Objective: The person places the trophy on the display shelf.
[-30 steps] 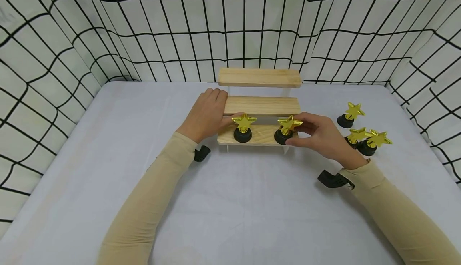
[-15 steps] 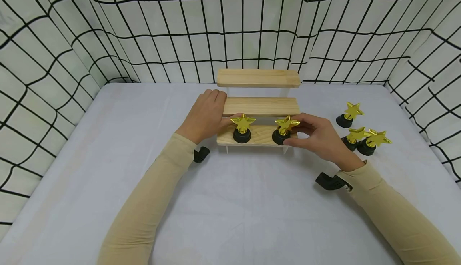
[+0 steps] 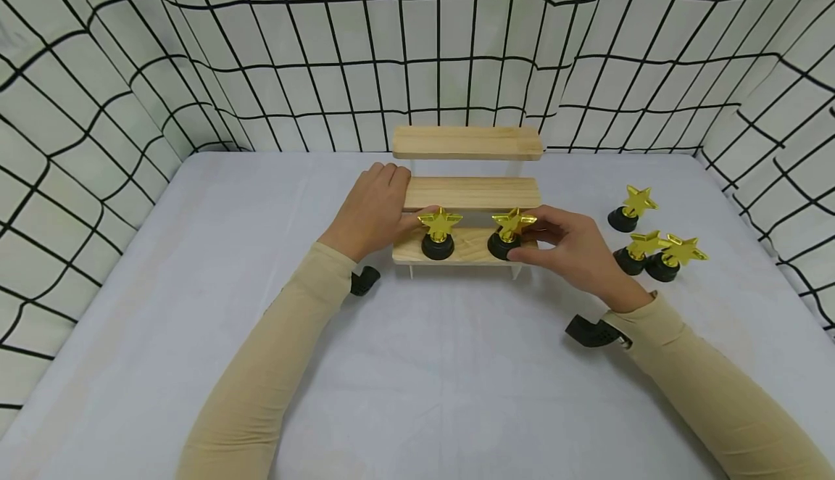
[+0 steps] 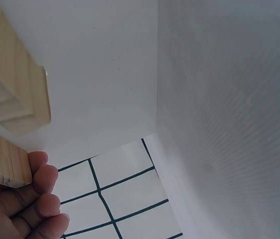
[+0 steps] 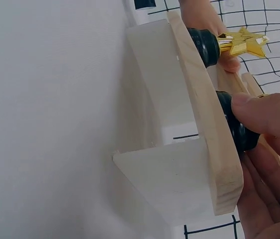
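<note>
Wooden stand (image 3: 471, 193): three pale boards stepped upward, the top board (image 3: 467, 143) at the back and the lower board (image 3: 471, 246) nearest the person; white side panels (image 5: 167, 169) carry them.
Left hand (image 3: 373, 209): at the stand's left end, fingers (image 4: 45, 179) curled round the end of the middle board; the thumb points inward, its tip close to the left trophy, and whether they touch I cannot tell.
Left trophy (image 3: 439, 235): upright on the left part of the lower board, gold star over a round black base.
Right hand (image 3: 574, 254): thumb and fingers closed on the base of the right trophy, one to each side.
Right trophy (image 3: 507, 237): upright near the right end of the lower board, base against the wood, well apart from its twin.
Spare trophies: three on the desk right of the stand; the rear trophy (image 3: 631, 209) alone, the two front ones (image 3: 638, 251) (image 3: 672, 257) side by side, their bases close together.
Desk (image 3: 443, 364): white covering.
Sleeves (image 3: 280, 342): beige, with a black device (image 3: 593, 331) at each wrist.
Backdrop: black grid lines (image 3: 438, 59) over white around the desk.
</note>
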Demonstrator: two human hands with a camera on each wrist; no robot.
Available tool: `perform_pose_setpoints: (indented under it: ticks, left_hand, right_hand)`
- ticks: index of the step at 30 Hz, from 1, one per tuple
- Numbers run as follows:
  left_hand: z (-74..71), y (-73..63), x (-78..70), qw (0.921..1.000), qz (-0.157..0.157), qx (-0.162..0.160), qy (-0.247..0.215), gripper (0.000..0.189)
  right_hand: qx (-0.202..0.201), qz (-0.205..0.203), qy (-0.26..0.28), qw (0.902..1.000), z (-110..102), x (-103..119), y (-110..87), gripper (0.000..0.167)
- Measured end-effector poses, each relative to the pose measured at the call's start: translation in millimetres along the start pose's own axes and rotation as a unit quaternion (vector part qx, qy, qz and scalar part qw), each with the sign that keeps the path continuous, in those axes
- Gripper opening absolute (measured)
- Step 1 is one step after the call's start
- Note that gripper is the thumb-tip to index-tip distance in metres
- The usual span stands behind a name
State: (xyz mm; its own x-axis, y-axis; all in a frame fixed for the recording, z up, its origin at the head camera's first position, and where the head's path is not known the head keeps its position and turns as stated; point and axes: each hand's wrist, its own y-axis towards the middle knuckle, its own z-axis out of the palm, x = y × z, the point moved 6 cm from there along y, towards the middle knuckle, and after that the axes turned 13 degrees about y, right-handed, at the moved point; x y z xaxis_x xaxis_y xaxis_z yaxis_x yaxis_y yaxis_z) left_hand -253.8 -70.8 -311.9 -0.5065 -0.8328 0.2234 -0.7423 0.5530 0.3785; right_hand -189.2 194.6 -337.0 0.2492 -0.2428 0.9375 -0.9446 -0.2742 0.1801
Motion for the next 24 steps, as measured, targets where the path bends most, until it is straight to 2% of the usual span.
perform_pose_setpoints:
  ticks: [3,10,19,24]
  left_hand:
    - [-0.1,0.0,0.3,1.0,0.0,-0.003,-0.001,0.067]
    - [1.1,-0.2,0.7,0.9998,-0.004,0.015,-0.012,0.066]
    - [-0.4,-0.9,0.7,1.0,0.002,-0.004,-0.005,0.067]
    - [0.7,0.0,0.7,1.0,0.0,-0.001,-0.008,0.067]
  right_hand:
    - [-0.004,0.002,-0.001,1.0,0.8,-0.3,-0.1,0.049]
    - [-0.002,-0.003,-0.01,0.9999,-1.9,1.0,-1.2,0.049]
    - [-0.017,-0.013,-0.009,0.9997,-17.5,7.8,-5.2,0.041]
    - [-0.032,-0.019,-0.005,0.9993,-29.0,16.4,-9.4,0.04]
